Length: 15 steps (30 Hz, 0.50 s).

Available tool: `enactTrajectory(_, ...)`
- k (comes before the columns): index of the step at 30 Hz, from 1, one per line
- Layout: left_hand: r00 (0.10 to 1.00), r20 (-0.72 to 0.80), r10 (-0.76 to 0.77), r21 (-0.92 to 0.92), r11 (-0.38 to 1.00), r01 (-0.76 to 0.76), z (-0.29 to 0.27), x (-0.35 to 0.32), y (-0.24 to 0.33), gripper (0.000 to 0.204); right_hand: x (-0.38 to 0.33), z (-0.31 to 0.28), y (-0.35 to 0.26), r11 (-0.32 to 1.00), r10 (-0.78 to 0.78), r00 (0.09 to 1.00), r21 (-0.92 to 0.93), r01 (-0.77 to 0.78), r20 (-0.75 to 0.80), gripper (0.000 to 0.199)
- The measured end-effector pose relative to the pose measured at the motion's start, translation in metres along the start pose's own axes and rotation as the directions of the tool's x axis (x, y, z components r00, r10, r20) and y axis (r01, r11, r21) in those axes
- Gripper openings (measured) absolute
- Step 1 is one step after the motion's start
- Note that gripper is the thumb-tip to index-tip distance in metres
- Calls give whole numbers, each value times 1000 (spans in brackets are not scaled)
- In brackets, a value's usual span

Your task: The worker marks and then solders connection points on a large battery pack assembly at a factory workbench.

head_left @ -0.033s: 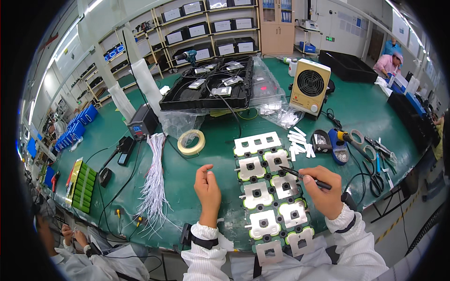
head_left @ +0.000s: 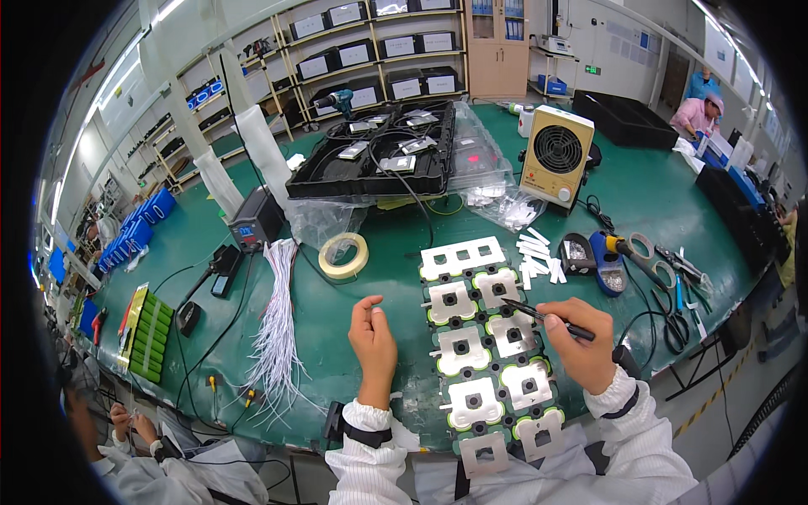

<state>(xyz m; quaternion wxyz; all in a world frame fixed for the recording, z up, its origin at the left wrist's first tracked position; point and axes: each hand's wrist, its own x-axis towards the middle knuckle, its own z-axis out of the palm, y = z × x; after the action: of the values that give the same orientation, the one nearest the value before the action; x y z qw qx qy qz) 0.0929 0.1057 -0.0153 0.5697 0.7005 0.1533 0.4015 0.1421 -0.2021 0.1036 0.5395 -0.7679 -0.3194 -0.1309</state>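
Observation:
A battery pack (head_left: 495, 324) lies before me, its cells set in black holders with green rings and silver metal plates on top. In my right hand (head_left: 581, 341) is a black pen (head_left: 566, 324), gripped between thumb and fingers. The pen's tip meets or hovers just above a silver plate (head_left: 497, 289) in the pack's right row; I cannot tell which. My left hand (head_left: 372, 343) is raised to the left of the pack, holding nothing, with loosely bent fingers and the thumb apart. At the pack's far end sits a white strip with square holes (head_left: 461, 257).
Left of my hand lie a bundle of white wires (head_left: 278, 328) and a tape roll (head_left: 343, 256). Beyond stand a black tray (head_left: 370, 177) and a beige fan unit (head_left: 557, 156). To the right are a soldering iron stand (head_left: 608, 265) and scissors (head_left: 675, 330). A co-worker's hands (head_left: 135, 422) show at lower left.

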Motion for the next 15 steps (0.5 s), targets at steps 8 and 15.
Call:
enactTrajectory(8, 1000, 6, 4, 17, 1000, -4, -1, -2, 1, 18, 0, 2, 3, 1000, 0, 1000, -7, 0, -4, 15)
enactTrajectory(15, 1000, 1, -4, 5, 1000, 4, 0, -1, 0, 18, -1, 1, 3, 1000, -6, 1000, 1, 6, -20, 13)
